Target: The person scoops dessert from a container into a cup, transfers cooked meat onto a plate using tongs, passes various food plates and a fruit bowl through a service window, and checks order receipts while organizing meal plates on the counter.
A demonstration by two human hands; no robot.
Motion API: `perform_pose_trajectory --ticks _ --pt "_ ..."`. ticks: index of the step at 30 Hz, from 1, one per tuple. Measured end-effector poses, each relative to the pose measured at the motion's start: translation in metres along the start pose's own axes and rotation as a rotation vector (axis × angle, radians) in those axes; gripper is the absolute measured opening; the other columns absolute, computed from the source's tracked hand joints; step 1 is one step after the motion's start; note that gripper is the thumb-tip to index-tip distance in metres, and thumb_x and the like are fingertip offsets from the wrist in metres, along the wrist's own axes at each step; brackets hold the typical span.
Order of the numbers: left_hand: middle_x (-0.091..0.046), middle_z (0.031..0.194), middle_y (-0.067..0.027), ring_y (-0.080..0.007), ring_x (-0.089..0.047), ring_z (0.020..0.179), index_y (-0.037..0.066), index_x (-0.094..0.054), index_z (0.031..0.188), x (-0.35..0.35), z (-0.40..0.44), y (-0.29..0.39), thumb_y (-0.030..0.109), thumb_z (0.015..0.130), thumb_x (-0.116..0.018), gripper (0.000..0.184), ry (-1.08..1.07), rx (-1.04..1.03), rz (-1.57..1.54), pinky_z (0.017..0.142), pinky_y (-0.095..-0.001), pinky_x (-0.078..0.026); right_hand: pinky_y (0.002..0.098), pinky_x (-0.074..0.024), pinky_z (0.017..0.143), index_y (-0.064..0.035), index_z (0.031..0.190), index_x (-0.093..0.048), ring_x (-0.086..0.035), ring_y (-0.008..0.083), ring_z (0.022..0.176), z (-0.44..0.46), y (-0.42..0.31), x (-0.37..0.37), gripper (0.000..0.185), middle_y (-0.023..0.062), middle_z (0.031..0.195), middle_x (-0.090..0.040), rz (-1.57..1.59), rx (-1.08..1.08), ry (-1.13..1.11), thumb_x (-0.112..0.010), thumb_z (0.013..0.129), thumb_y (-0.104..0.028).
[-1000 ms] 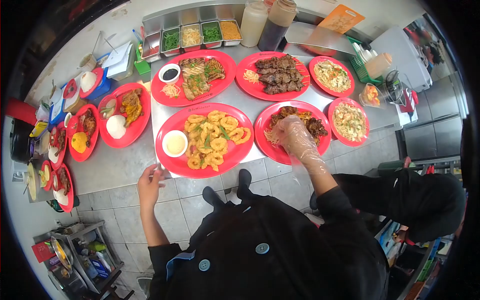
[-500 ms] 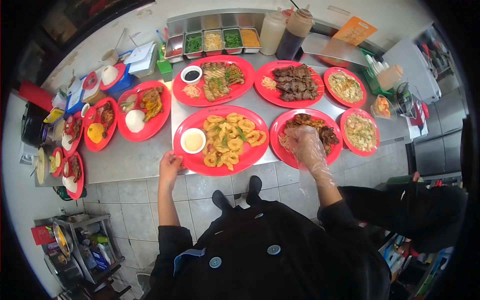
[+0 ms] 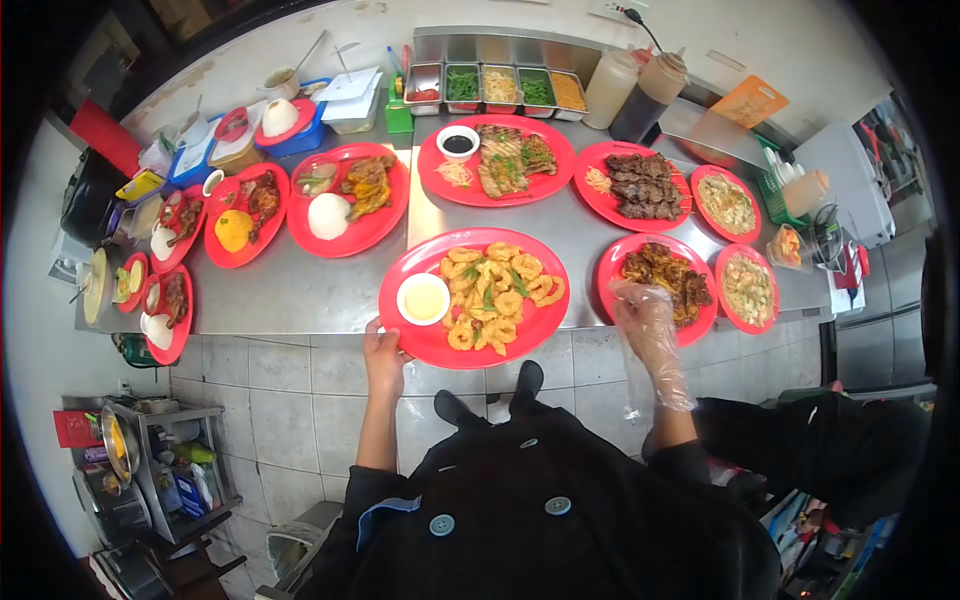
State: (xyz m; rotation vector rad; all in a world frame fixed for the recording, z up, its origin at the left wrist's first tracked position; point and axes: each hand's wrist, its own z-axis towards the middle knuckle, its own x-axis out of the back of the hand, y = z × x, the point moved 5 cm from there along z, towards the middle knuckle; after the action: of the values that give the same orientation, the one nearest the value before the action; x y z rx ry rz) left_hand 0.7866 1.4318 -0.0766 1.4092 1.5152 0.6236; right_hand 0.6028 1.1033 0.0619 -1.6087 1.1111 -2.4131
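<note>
My bare left hand [image 3: 384, 348] grips the lower left rim of a red oval plate [image 3: 540, 340] of fried rings, which carries a white cup of pale sauce [image 3: 424, 299]. My right hand [image 3: 643, 310], in a clear plastic glove, is at the left side of a red plate [image 3: 692, 333] of dark browned meat. Its fingers are bent together over the plate's edge; what they hold, if anything, is hidden. Behind stand a plate of grilled slices [image 3: 503, 162] with a dark sauce cup and a plate of skewers [image 3: 645, 187].
Two noodle plates [image 3: 726, 203] [image 3: 747, 289] lie at the right. Rice plates [image 3: 345, 200] line the counter's left part. Topping trays [image 3: 500, 85] and sauce bottles [image 3: 648, 96] stand at the back. A person in dark clothes [image 3: 810, 450] is at the lower right.
My left hand has gone from beside the ring plate to gripping its rim. That plate now sits nearer the counter's front edge. My right hand has shifted to the meat plate's left edge. The view has turned.
</note>
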Motion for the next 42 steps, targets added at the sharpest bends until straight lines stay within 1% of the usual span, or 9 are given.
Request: perform_pose_trajectory --ticks 11,21,23,25,28,31,34,37,42 --pt "-0.061 0.094 -0.0109 -0.0152 -0.060 0.077 0.002 -0.044 0.117 0.057 -0.011 0.089 0.005 0.089 -0.044 0.028 0.091 -0.120 -0.136 0.059 -0.0264 -0.051 0.0375 -0.0456 0.077 -0.0005 0.103 -0.061 -0.060 0.0325 0.087 0.066 -0.051 0.022 0.029 0.0209 0.094 -0.062 -0.507 0.003 -0.103 -0.061 0.076 -0.012" --pt "-0.061 0.099 -0.0148 -0.0212 -0.063 0.089 -0.004 -0.048 0.106 0.111 0.028 0.308 -0.002 0.083 -0.046 0.024 0.206 -0.446 -0.256 0.079 -0.0319 -0.053 0.0328 -0.0175 0.109 -0.0009 0.142 -0.016 -0.013 0.0245 0.138 0.445 -0.267 -0.182 0.069 0.0182 0.149 -0.013 0.607 0.711 -0.191 -0.051 0.083 -0.012" --pt "-0.061 0.100 -0.0157 -0.0224 -0.063 0.090 -0.005 -0.049 0.106 0.120 0.046 0.347 -0.003 0.083 -0.043 0.024 0.219 -0.480 -0.248 0.081 -0.0329 -0.053 0.0365 -0.0338 0.102 0.0012 0.134 -0.033 -0.041 0.0339 0.123 0.541 -0.306 -0.223 0.059 0.0239 0.133 -0.041 0.915 0.702 0.081 -0.052 0.080 -0.015" --pt "-0.061 0.100 -0.0162 -0.0230 -0.063 0.090 -0.006 -0.048 0.106 0.136 0.070 0.381 -0.003 0.082 -0.043 0.024 0.210 -0.522 -0.255 0.081 -0.0328 -0.053 0.0395 -0.0477 0.079 0.0015 0.104 -0.055 -0.060 0.0332 0.091 0.628 -0.341 -0.222 0.035 0.0199 0.098 -0.062 0.107 0.404 0.122 -0.057 0.076 -0.019" --pt "-0.060 0.101 -0.0170 -0.0234 -0.063 0.091 -0.006 -0.048 0.106 0.172 0.114 0.425 -0.003 0.082 -0.043 0.024 0.146 -0.538 -0.226 0.082 -0.0328 -0.053 0.0373 -0.0473 0.059 0.0001 0.065 -0.053 -0.058 0.0284 0.061 0.658 -0.380 -0.220 0.022 0.0138 0.054 -0.053 0.689 0.414 0.159 -0.060 0.067 -0.021" --pt "-0.060 0.101 -0.0171 -0.0224 -0.063 0.090 -0.007 -0.048 0.105 0.195 0.151 0.465 -0.002 0.082 -0.043 0.024 0.100 -0.501 -0.155 0.081 -0.0324 -0.053 0.0379 -0.0473 0.059 0.0110 0.110 -0.045 -0.058 0.0263 0.063 0.686 -0.389 -0.276 0.055 0.0205 0.078 -0.059 0.779 0.137 0.411 -0.057 0.067 -0.021" --pt "-0.061 0.097 -0.0150 -0.0206 -0.063 0.089 -0.006 -0.049 0.105 0.193 0.196 0.505 -0.002 0.082 -0.045 0.023 0.075 -0.495 -0.094 0.081 -0.0302 -0.052 0.0261 -0.0301 0.035 -0.0110 0.117 -0.041 -0.036 0.0125 0.040 0.736 -0.394 -0.342 0.038 -0.0025 0.054 -0.032 0.551 0.462 0.600 -0.053 0.081 -0.010" --pt "-0.062 0.094 -0.0122 -0.0193 -0.062 0.089 -0.007 -0.053 0.100 0.174 0.243 0.533 0.000 0.082 -0.047 0.020 -0.053 -0.507 -0.029 0.082 -0.0296 -0.051 0.0313 -0.0443 0.074 0.0027 0.128 -0.040 -0.053 0.0145 0.078 0.628 -0.440 -0.290 0.064 0.0100 0.091 -0.060 1.280 0.692 -0.562 -0.059 0.082 -0.037" --pt "-0.061 0.099 -0.0178 -0.0250 -0.062 0.091 -0.008 -0.055 0.097 0.106 0.352 0.562 0.002 0.085 -0.044 0.019 -0.274 -0.476 -0.050 0.079 -0.0394 -0.053 0.0309 -0.0418 0.090 -0.0015 0.110 -0.061 -0.053 0.0190 0.107 0.567 -0.389 -0.235 0.031 0.0120 0.121 -0.056 0.861 0.565 -0.327 -0.057 0.080 -0.008"
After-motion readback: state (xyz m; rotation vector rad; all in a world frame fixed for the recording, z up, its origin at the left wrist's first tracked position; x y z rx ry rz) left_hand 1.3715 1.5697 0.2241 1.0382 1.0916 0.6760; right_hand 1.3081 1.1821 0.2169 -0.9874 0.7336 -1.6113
